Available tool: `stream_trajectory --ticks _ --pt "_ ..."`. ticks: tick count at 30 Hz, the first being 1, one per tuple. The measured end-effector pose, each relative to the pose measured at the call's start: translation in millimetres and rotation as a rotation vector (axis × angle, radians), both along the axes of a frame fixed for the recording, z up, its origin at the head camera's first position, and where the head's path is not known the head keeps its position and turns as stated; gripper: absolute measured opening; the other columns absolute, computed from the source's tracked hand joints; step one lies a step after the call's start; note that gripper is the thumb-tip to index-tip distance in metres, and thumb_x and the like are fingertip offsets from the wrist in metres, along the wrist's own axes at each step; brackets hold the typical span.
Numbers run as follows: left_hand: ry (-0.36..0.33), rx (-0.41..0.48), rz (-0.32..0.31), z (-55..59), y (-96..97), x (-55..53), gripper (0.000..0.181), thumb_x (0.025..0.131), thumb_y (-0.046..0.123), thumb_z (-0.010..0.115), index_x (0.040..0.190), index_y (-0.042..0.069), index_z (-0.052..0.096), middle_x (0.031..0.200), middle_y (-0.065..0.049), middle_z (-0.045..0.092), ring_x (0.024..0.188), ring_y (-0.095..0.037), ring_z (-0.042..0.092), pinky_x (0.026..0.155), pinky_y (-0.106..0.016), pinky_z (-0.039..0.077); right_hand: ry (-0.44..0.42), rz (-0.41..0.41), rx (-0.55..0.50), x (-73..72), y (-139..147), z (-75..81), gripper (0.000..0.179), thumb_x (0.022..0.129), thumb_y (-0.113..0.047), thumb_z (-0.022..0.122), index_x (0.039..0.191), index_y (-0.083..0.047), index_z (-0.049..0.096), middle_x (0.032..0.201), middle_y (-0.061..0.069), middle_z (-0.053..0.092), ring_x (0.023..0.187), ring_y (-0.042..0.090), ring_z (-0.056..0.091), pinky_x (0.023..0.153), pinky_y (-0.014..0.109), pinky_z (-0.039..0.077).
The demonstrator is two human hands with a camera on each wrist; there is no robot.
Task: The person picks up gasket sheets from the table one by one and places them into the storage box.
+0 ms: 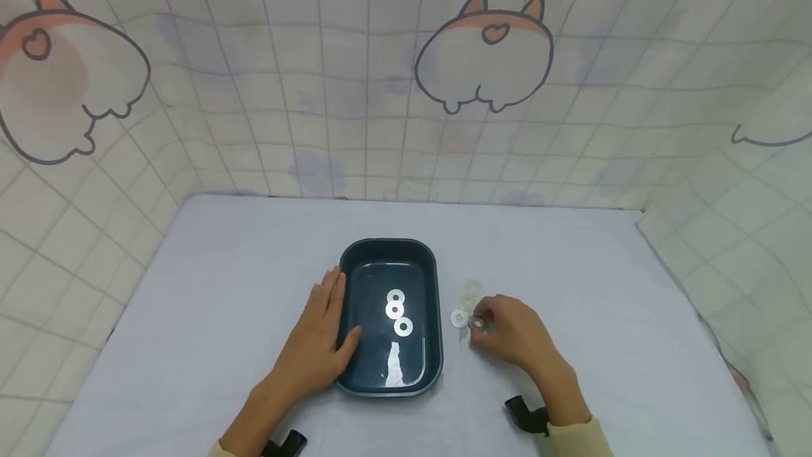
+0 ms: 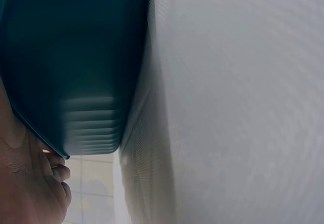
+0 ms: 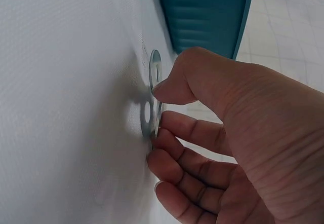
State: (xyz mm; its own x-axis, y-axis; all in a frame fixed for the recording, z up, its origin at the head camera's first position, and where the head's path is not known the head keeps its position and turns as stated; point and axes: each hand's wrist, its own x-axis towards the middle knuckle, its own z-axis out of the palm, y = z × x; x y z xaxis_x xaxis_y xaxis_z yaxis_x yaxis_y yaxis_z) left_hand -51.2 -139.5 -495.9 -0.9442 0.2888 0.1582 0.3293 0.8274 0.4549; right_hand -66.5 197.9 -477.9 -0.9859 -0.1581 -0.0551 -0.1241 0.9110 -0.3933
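Washer (image 1: 478, 324) sits pinched between thumb and fingertips of my right hand (image 1: 515, 333), beside the tray (image 1: 421, 362) against which my left hand (image 1: 313, 348) rests, fingers straight.

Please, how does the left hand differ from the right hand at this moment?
The left hand is stretched out, while the right hand is curled. The left hand rests against the left side of the tray; the right hand pinches a washer to the tray's right. Both hands are bare.
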Motion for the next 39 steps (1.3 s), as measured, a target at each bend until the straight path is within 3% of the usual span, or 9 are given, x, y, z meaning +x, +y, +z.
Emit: stream_trajectory --ticks 9,13,16,25,33,39 --pt "-0.041 -0.022 0.007 1.0 -0.4 -0.1 0.091 0.102 0.038 0.061 0.171 0.01 0.009 0.181 -0.009 0.009 0.169 -0.027 0.012 0.138 -0.035 0.002 0.064 0.054 -0.003 -1.6 2.7 -2.2 0.02 0.081 -0.016 0.079 0.1 -0.009 0.078 0.087 0.0 0.071 0.077 0.01 0.055 0.073 0.031 0.055" --pt "-0.007 -0.02 -0.001 2.6 -1.0 -1.4 0.091 0.101 0.036 0.062 0.171 0.007 0.011 0.18 -0.011 0.012 0.168 -0.03 0.016 0.138 -0.032 0.0 0.094 0.061 -0.017 -1.1 1.1 -0.3 0.02 0.081 -0.018 0.079 0.1 -0.01 0.078 0.086 -0.001 0.069 0.077 0.009 0.054 0.072 0.03 0.054" --pt "0.009 -0.004 -0.012 2.4 0.3 -3.0 0.09 0.101 0.035 0.062 0.17 0.006 0.013 0.18 -0.012 0.013 0.168 -0.03 0.016 0.134 -0.022 -0.008 0.115 0.059 -0.029 -0.2 0.5 -0.5 0.018 0.081 -0.018 0.079 0.099 -0.012 0.077 0.086 -0.002 0.068 0.077 0.009 0.054 0.071 0.029 0.053" --pt "0.018 0.003 -0.004 -3.2 -0.3 -0.6 0.09 0.1 0.035 0.062 0.17 0.006 0.014 0.18 -0.012 0.014 0.168 -0.03 0.017 0.133 -0.021 -0.009 0.128 0.084 -0.035 -0.1 -8.8 -1.1 0.021 0.079 -0.019 0.08 0.099 -0.013 0.076 0.087 -0.003 0.069 0.08 0.01 0.055 0.073 0.031 0.055" --pt "-0.001 0.002 -0.01 -2.0 -1.9 0.6 0.09 0.101 0.036 0.062 0.171 0.007 0.012 0.181 -0.01 0.012 0.168 -0.028 0.014 0.137 -0.028 -0.003 0.163 0.115 -0.003 -5.4 -13.7 1.6 0.02 0.078 -0.02 0.081 0.097 -0.012 0.076 0.085 -0.003 0.067 0.078 0.01 0.053 0.072 0.03 0.053" --pt "-0.017 -0.008 -0.012 0.9 -2.4 0.2 0.091 0.101 0.037 0.062 0.171 0.006 0.011 0.181 -0.01 0.01 0.169 -0.027 0.012 0.139 -0.043 0.01 0.191 0.138 -0.01 -7.9 -14.6 7.3 0.022 0.078 -0.019 0.082 0.098 -0.012 0.075 0.087 -0.002 0.069 0.079 0.011 0.056 0.074 0.031 0.055"
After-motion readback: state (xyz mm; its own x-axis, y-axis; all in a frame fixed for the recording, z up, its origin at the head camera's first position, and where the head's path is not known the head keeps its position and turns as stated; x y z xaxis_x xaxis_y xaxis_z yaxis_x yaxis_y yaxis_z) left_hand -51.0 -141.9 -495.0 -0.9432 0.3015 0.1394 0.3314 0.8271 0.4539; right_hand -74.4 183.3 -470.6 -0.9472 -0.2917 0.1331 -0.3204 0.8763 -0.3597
